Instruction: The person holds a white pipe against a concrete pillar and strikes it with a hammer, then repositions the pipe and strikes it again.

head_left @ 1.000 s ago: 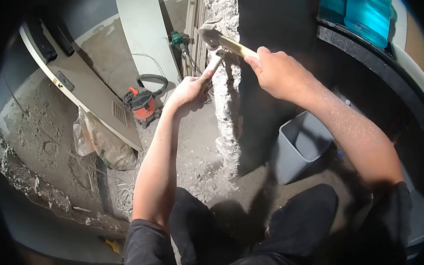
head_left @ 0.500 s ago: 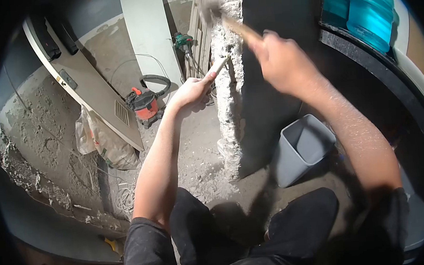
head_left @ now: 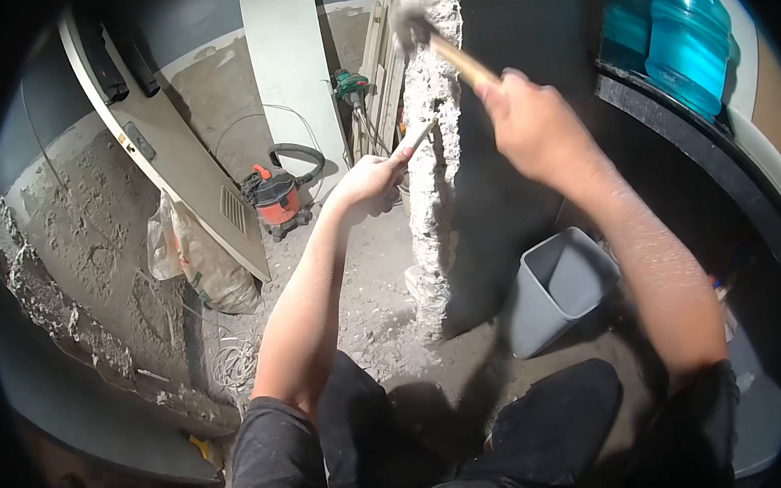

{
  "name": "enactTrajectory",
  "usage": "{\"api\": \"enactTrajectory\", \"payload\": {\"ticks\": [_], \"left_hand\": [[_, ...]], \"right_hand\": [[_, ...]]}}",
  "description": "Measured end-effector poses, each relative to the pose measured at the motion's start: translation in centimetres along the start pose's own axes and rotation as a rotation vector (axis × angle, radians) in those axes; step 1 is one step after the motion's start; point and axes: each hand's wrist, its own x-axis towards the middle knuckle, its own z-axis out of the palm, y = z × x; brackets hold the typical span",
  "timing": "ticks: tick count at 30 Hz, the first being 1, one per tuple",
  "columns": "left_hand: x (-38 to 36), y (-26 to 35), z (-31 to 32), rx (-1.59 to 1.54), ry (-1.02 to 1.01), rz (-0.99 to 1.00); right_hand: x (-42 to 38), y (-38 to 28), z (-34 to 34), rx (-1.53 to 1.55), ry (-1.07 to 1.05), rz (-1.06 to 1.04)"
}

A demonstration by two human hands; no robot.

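My left hand (head_left: 373, 184) is closed around a pale, slim chisel (head_left: 421, 137), which slants up to the right with its far end against the wall's rough edge. That broken wall end (head_left: 427, 224) is whitish and jagged, running from the top of the view down to the floor. Above and to the right, my right hand (head_left: 535, 123) grips a hammer (head_left: 463, 59) by its wooden handle. The hammer's head is smeared by motion and overlaps the upper wall edge, up and left of the chisel's end.
A grey bin (head_left: 547, 310) stands right of the wall's foot. Behind my left arm are a red-black vacuum cleaner (head_left: 278, 202), a green power tool (head_left: 351, 85) and a leaning door (head_left: 171, 168) beside a filled sack (head_left: 218, 268). A blue water bottle (head_left: 687, 42) stands upper right. Rubble covers the floor.
The whole scene sits slightly lower and further right as my head view shifts. Both hands keep their holds, with the hammer still raised by the wall edge.
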Motion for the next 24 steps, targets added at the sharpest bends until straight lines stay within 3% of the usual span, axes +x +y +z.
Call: {"api": "enactTrajectory", "payload": {"ticks": [2,3,4,6,10,12,13,14,16,18,20,22,23,24], "left_hand": [[-0.1,-0.3,0.2,0.074,0.014,0.039],[0.2,-0.8,-0.1,0.111,-0.007,-0.056],[-1.1,-0.5,0.5,0.301,0.077,-0.059],[-0.3,-4.2,0.1,0.042,0.002,0.029],[-0.2,-11.0,0.9,-0.514,-0.038,0.055],[-0.1,-14.7,2.0,-0.916,0.051,0.034],[-0.3,-16.0,2.7,-0.951,0.122,0.048],[-0.5,-17.2,3.4,-0.987,0.195,0.061],[-0.7,-20.9,4.3,-0.738,0.221,0.216],[-0.7,-22.9,5.5,-0.483,0.34,0.342],[-1.1,-23.3,6.4,-0.163,0.468,0.401],[-1.5,-22.7,7.0,0.042,0.471,0.552],[-2.0,-22.2,7.5,0.065,0.463,0.592],[-2.2,-21.5,8.0,0.083,0.458,0.642]], "right_hand": [[-1.4,2.6,2.9,-0.157,-0.265,0.051],[-2.3,2.3,2.8,-0.152,-0.337,0.11],[-3.2,1.8,2.7,-0.147,-0.407,0.164],[-4.9,1.1,2.7,-0.142,-0.403,0.186],[-8.3,2.1,3.5,0.076,-0.203,0.125],[-10.8,3.3,5.8,0.241,0.03,0.125],[-11.6,2.9,5.6,0.402,0.023,0.151],[-12.7,3.9,6.9,0.376,0.086,0.122],[-15.6,4.7,10.5,0.548,0.188,0.24],[-17.1,5.7,12.8,0.683,0.218,0.093],[-19.4,6.1,15.2,0.496,0.286,0.147],[-22.4,7.7,19.0,0.081,0.375,-0.075],[-23.2,7.7,19.6,0.104,0.377,-0.094],[-22.6,7.3,19.5,0.467,0.376,0.047]]}}
